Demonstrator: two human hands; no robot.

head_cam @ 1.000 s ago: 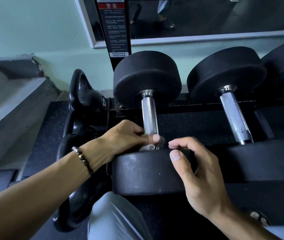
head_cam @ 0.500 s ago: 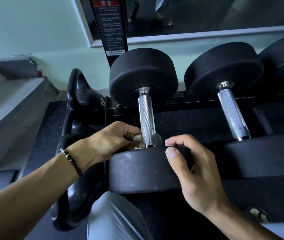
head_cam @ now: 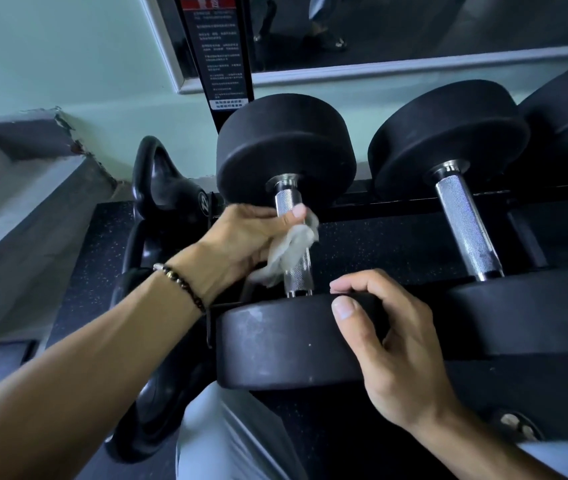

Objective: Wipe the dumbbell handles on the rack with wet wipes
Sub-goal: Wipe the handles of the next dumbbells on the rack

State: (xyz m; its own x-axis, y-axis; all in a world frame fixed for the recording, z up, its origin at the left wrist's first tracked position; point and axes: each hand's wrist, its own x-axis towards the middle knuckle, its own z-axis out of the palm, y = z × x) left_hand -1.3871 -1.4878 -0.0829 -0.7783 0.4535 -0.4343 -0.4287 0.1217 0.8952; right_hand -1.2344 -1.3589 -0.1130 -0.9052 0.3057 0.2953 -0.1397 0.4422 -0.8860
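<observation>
The handle (head_cam: 293, 244) of the leftmost dumbbell runs straight away from the person, so wiping goes lengthwise. Left hand (head_cam: 241, 237) pinches the wet wipe (head_cam: 289, 251) around its far end; right hand (head_cam: 390, 341) grips the near weight (head_cam: 275, 344) on the rack (head_cam: 414, 202).

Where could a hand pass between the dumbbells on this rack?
Free: the speckled black rack bed between the leftmost knurled steel handle and the second knurled steel handle. Crowded: left of the first handle, where the left hand grips the grey wet wipe, beside the black kettlebells. The right hand holds the near black rubber head.
</observation>
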